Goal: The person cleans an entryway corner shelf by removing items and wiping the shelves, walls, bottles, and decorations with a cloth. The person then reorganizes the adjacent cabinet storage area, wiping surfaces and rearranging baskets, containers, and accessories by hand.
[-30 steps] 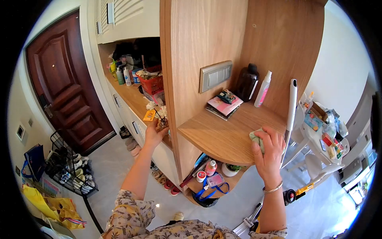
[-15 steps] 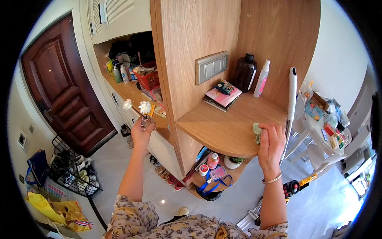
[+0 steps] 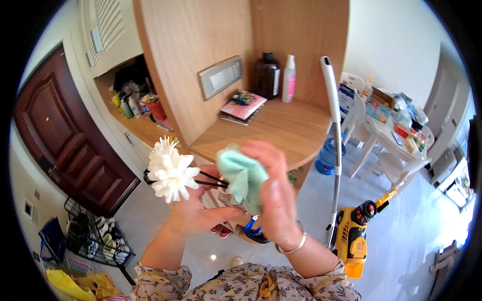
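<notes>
White flowers (image 3: pixel 172 170) on dark sticks stand out of a small glass bottle (image 3: pixel 228 197), partly hidden, which my left hand (image 3: pixel 198 213) holds with its fingers wrapped round it. In my right hand (image 3: pixel 273 200), blurred by motion, is a pale green cloth (image 3: pixel 242 175), pressed near the bottle's neck. Both hands are in front of the curved wooden shelf (image 3: pixel 286 130). On that shelf are a dark bottle (image 3: pixel 266 76), a white spray bottle (image 3: pixel 289 80) and a pink packet (image 3: pixel 243 106) on a small stack.
A white pole (image 3: pixel 333 110) rises right of the shelf, near a yellow toy vehicle (image 3: pixel 351 238) and a blue water jug (image 3: pixel 329 156). A cluttered white table (image 3: pixel 386 131) stands further right. At the left are a shoe rack (image 3: pixel 98 236) and a brown door (image 3: pixel 70 135).
My left hand has brought the flowers and bottle from the cabinet side towards me. My right hand has lifted the cloth off the shelf edge to the bottle. The view has turned right.
</notes>
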The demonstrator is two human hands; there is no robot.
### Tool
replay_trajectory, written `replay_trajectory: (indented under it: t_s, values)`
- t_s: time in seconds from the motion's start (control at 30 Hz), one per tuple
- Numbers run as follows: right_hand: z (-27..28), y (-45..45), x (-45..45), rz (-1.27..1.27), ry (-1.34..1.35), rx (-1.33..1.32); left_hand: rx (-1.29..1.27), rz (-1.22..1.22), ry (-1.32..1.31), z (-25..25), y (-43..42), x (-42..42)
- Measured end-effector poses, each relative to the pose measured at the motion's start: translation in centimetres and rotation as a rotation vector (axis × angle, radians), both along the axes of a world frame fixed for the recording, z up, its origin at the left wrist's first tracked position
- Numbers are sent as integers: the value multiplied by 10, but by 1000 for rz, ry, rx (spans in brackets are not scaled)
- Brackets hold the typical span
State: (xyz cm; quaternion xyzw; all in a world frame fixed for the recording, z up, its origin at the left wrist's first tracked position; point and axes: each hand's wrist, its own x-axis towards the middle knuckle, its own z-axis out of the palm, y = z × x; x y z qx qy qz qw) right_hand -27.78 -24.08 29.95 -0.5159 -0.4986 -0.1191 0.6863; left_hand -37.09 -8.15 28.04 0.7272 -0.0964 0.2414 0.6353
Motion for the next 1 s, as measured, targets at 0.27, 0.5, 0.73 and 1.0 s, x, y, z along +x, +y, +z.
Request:
replay_trajectory:
  t_s: [0.27, 0.5, 0.73, 1.0]
  values:
    - [-44, -32, -9, -53, 460, 52, 177, 23, -41, 10, -44, 24]
    - [-48, -48, -23, 374, 1071, 413, -2, -272, -2, -2, -63, 46]
    - [-72, -74, -22, 654, 1282, 376, -97, -493, 87, -6, -63, 51]
    - [-89, -79, -30, 356, 1032, 507, 153, -234, 21, -30, -87, 56]
